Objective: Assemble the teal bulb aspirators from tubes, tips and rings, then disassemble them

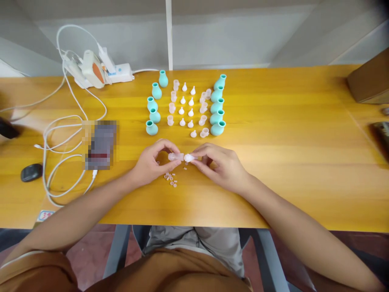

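Between thumb and fingers, my left hand pinches a translucent plastic cup piece. My right hand grips a small white funnel-shaped piece, its wide end turned toward the cup piece. The two parts meet or nearly meet; I cannot tell if they touch. Tiny clear rings lie scattered on the table below my left fingers. Beyond my hands stand rows of white funnel-shaped pieces, flanked by translucent cup pieces. Turquoise rubber bulbs line the right, and more turquoise bulbs line the left.
On the wooden table, a blurred-out phone lies left among white cables. A black mouse is farther left. Behind them sits a power strip with chargers. A brown box stands at the far right.
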`<state>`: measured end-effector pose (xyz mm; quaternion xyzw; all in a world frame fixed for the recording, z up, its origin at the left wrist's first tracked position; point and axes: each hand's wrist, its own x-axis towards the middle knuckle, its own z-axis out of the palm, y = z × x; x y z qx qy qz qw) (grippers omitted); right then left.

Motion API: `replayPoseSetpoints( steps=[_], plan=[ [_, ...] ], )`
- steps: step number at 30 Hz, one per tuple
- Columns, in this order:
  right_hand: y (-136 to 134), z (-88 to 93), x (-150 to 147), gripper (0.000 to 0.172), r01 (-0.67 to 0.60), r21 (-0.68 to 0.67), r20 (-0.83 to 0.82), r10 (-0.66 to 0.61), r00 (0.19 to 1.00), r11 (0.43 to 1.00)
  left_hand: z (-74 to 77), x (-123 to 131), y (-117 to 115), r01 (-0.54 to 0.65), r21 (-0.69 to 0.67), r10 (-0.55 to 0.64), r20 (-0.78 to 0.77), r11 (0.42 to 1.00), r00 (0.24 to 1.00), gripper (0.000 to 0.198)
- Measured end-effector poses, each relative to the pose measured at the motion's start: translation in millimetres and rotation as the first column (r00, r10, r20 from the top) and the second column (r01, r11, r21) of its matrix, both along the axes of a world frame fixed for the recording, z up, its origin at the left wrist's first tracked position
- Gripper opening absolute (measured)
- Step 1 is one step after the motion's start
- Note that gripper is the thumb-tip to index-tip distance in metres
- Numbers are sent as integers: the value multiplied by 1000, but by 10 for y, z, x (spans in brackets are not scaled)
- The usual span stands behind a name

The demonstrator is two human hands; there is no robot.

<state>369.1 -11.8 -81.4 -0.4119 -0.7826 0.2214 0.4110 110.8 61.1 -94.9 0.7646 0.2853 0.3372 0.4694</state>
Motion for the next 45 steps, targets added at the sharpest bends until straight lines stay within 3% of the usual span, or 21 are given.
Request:
replayPoseSetpoints(
  steps=[8, 15, 24, 33, 45],
  plan=[
    [-17, -29, 27, 12, 7, 99, 176, -25, 984, 995, 71, 10, -13, 2, 76, 3, -67, 997, 998, 19],
    [-46, 26, 59, 11, -8, 305, 379, -114, 919, 952, 106, 19, -36, 9, 58, -5, -76, 998, 997, 17],
    [-62, 100, 98, 18, -95, 337, 514, -98, 852, 937, 137, 46, -54, 45, 176, -28, -98, 983, 995, 17],
    [-36, 81, 97, 13, -97, 339, 491, -88, 867, 936, 175, 50, -60, 65, 356, -11, -153, 932, 988, 13],
    [-13, -10, 94, 13, -105, 295, 352, -5, 936, 950, 135, 48, -63, 53, 253, -32, -84, 966, 996, 16]
  ],
)
